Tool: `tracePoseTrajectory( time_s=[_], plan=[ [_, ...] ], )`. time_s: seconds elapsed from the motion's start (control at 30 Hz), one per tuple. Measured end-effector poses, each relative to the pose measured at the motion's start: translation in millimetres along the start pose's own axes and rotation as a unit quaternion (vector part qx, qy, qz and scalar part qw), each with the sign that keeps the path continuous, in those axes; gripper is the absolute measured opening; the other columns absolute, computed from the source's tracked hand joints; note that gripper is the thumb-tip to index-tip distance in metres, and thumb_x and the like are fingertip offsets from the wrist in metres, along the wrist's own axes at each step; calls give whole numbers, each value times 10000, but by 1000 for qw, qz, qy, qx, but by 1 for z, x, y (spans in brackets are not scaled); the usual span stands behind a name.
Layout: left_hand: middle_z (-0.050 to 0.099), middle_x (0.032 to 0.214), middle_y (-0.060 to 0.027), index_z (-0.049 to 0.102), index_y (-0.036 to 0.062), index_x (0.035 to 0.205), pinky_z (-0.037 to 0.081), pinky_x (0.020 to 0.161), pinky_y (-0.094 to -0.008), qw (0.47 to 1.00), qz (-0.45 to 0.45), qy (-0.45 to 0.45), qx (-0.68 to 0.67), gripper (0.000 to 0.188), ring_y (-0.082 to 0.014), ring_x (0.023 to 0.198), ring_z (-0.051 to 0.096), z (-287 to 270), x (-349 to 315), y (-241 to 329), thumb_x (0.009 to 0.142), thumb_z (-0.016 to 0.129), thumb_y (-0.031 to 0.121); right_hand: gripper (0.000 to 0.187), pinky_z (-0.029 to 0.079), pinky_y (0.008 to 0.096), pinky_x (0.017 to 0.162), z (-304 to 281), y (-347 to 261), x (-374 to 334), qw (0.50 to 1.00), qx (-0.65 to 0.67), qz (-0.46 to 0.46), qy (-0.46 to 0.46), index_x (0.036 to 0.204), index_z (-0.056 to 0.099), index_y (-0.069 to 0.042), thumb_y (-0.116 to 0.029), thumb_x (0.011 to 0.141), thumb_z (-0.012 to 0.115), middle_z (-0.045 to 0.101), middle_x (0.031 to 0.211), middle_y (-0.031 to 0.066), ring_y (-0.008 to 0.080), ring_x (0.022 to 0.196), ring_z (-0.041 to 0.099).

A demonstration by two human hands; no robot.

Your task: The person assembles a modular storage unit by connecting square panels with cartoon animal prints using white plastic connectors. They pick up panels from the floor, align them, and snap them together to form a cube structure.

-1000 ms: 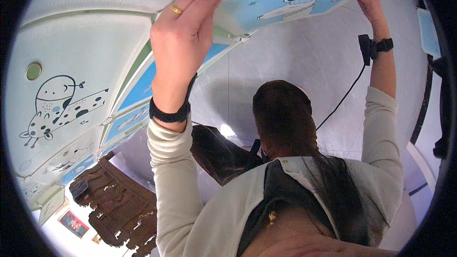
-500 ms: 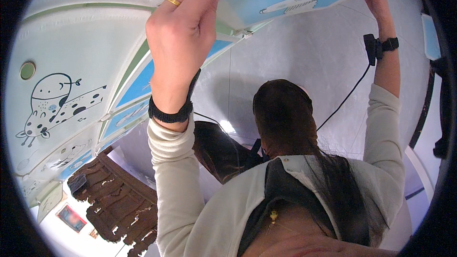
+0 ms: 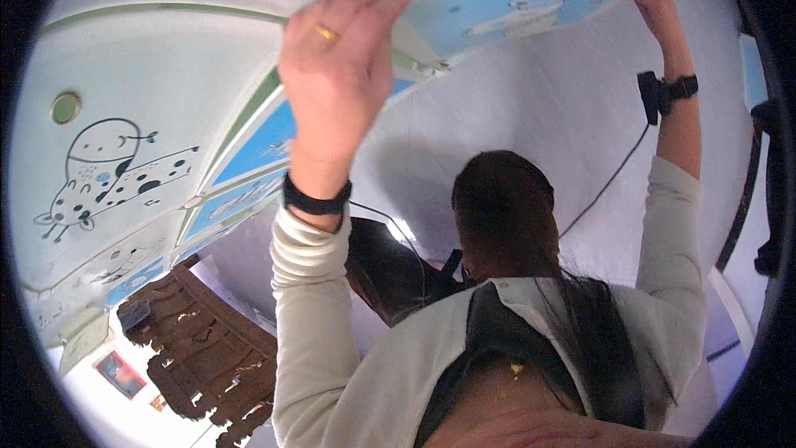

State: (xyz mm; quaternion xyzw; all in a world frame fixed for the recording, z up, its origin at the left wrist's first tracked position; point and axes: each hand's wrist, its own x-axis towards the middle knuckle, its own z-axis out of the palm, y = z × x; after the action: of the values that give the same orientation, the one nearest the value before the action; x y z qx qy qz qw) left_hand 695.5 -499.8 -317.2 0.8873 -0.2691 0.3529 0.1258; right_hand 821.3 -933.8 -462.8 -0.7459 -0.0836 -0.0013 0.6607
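A thin blue panel (image 3: 531, 12) with a white rim and a line-drawn cartoon animal extends between my hands at the top, slightly blurred. My left hand (image 3: 340, 66), with a gold ring and black wristband, has its fingers bent together at the panel's left end. It is beside the joint of a pale panelled cabinet (image 3: 166, 58). My right hand (image 3: 653, 7) pinches the panel's far right corner, thumb on the blue face. A black device (image 3: 651, 97) with a cable is strapped to my right wrist. A white connector (image 3: 433, 69) shows under the panel's left end.
The cabinet's left side has a cartoon giraffe (image 3: 91, 178) and a round green hole (image 3: 65, 108). Brown slatted furniture (image 3: 207, 340) stands at lower left. Pale grey floor (image 3: 597, 124) lies below. A black cable (image 3: 605, 182) runs down from my right wrist.
My left hand has shifted slightly right and down in the view. The panel's near edge looks more bowed. My right hand stays at the same corner.
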Motion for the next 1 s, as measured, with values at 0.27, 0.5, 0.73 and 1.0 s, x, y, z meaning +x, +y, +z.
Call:
tracePoseTrajectory(
  time_s=[0.27,0.5,0.73,1.0],
  plan=[
    [653,1000,0,687,121,1076,412,781,-322,995,11,-17,97,404,-195,958,590,-16,-6,11,693,656,-4,436,442,330,923,22,-26,0,998,-65,-11,-17,1161,586,-20,-224,807,740,637,1099,76,178,1023,585],
    [629,1074,-6,667,111,1085,374,867,-350,986,-103,33,130,325,-221,979,551,-56,-19,30,764,675,56,429,441,334,919,24,-32,9,997,-4,1,-74,1165,594,-23,-211,804,731,643,1091,70,174,1024,585],
    [644,1042,2,664,115,1094,323,921,-389,949,-172,-3,263,299,-204,996,546,-46,-27,30,800,663,168,435,444,372,930,22,-18,7,999,-8,-23,-43,1163,610,-65,-237,786,744,657,1087,74,201,1038,597],
    [622,1085,-42,641,83,1129,302,972,-409,938,-224,-6,265,337,-258,1037,527,-35,-25,31,810,659,191,460,432,380,957,19,-9,19,996,-18,-42,-82,1186,604,-80,-278,793,739,651,1116,78,210,1071,589]
  ],
)
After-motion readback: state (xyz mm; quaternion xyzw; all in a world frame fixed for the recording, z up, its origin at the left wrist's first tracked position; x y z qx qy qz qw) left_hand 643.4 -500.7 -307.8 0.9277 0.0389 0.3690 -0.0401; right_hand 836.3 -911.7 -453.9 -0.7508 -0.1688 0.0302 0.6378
